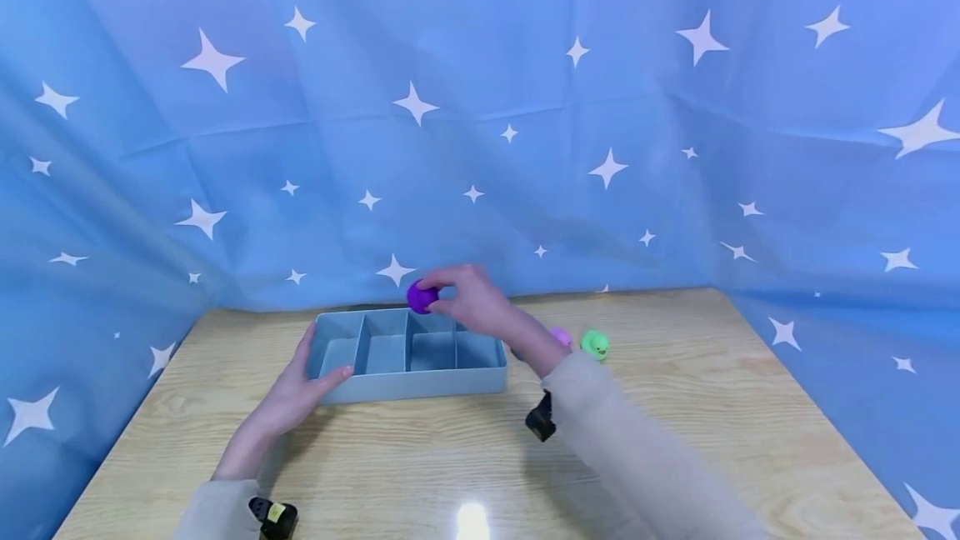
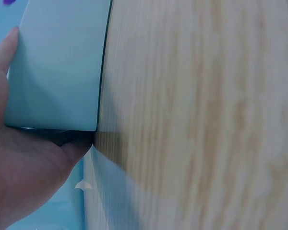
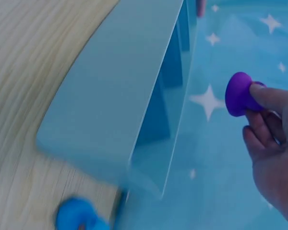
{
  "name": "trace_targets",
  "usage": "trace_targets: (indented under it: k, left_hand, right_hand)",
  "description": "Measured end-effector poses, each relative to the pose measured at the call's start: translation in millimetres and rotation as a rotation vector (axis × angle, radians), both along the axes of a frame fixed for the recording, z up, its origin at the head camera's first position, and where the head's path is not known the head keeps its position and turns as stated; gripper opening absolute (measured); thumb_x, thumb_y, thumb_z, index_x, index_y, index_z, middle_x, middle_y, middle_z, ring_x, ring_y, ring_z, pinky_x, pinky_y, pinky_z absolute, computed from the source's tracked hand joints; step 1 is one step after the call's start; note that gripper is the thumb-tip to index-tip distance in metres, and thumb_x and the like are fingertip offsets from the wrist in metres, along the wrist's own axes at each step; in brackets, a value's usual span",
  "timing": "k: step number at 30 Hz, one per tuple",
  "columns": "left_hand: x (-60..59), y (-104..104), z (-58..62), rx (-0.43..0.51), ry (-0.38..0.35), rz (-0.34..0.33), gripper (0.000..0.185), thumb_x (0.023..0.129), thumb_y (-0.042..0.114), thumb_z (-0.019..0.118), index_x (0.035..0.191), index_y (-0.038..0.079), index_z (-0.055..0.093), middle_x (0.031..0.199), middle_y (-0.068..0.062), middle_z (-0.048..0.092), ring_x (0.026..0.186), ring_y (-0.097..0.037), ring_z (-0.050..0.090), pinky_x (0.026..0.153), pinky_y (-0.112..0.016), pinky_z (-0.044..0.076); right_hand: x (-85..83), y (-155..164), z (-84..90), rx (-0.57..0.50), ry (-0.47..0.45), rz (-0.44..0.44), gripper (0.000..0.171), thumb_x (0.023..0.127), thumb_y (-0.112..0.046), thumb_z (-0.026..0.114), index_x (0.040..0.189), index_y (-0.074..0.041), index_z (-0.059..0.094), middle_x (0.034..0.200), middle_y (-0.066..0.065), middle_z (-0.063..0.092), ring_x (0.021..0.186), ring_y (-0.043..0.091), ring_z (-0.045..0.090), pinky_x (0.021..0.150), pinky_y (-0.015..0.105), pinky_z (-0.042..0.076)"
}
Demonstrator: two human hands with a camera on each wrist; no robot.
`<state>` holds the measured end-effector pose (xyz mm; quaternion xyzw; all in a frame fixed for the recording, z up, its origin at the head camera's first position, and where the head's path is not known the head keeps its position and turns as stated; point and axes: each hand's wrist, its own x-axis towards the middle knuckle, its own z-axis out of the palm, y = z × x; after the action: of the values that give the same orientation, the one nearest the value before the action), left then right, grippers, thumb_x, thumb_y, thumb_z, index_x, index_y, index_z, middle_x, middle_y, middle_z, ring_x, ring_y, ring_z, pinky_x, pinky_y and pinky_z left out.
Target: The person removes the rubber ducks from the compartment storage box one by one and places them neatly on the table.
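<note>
My right hand [image 1: 474, 300] pinches a small purple toy [image 3: 239, 94] between thumb and fingers, above the rear rim of a blue-grey box [image 1: 420, 386]. The toy has a wide rounded base and narrows toward the fingertips; its far side is hidden. Dividers split the box into several compartments, whose visible floors hold nothing. Around the box's left end, my left hand [image 1: 295, 390] grips the corner, thumb over the front rim and fingers along the end wall. The left wrist view shows that hand [image 2: 26, 167] against the box's wall [image 2: 62, 72].
A green rubber duck [image 1: 595, 345] stands to the right of the box, beside a lilac toy [image 1: 561, 337] partly hidden by my right forearm. Near the box's right end sits a blue toy [image 3: 77, 214]. A starry blue curtain [image 1: 480, 148] hangs behind the wooden table [image 1: 420, 465].
</note>
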<state>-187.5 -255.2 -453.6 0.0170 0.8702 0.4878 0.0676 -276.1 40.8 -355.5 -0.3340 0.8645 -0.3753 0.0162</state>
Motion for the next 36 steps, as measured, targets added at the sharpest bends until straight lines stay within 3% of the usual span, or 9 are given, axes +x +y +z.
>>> trace_targets:
  k: [16, 28, 36]
  left_hand:
    - [3.1, -2.5, -3.2, 0.009, 0.000, -0.009, 0.107, 0.101, 0.043, 0.065, 0.163, 0.018, -0.019, 0.168, -0.024, -0.012, 0.150, -0.055, 0.002, 0.114, -0.073, 0.019]
    - [2.2, -1.2, -1.5, -0.001, 0.001, -0.014, 0.106, 0.102, 0.041, 0.064, 0.162, 0.017, -0.019, 0.168, -0.025, -0.011, 0.150, -0.054, 0.000, 0.114, -0.074, 0.015]
    - [0.9, -1.4, -0.5, 0.001, -0.004, -0.023, 0.106, 0.102, 0.041, 0.065, 0.162, 0.017, -0.020, 0.168, -0.025, -0.012, 0.150, -0.055, 0.000, 0.114, -0.074, 0.015]
  right_hand:
    - [9.2, 117.4, -15.5, 0.018, 0.074, -0.097, 0.031, 0.090, 0.003, 0.076, 0.121, 0.001, 0.073, 0.121, 0.016, 0.071, 0.115, 0.035, 0.066, 0.097, 0.050, 0.054]
    - [11.6, 215.6, -42.5, 0.067, 0.064, -0.296, 0.032, 0.091, 0.004, 0.074, 0.122, 0.007, 0.070, 0.121, 0.026, 0.069, 0.116, 0.047, 0.063, 0.098, 0.058, 0.051]
    - [15.0, 260.8, -64.0, 0.081, 0.101, -0.374, 0.031, 0.085, 0.012, 0.073, 0.116, 0.012, 0.071, 0.115, 0.032, 0.069, 0.111, 0.052, 0.064, 0.095, 0.058, 0.052]
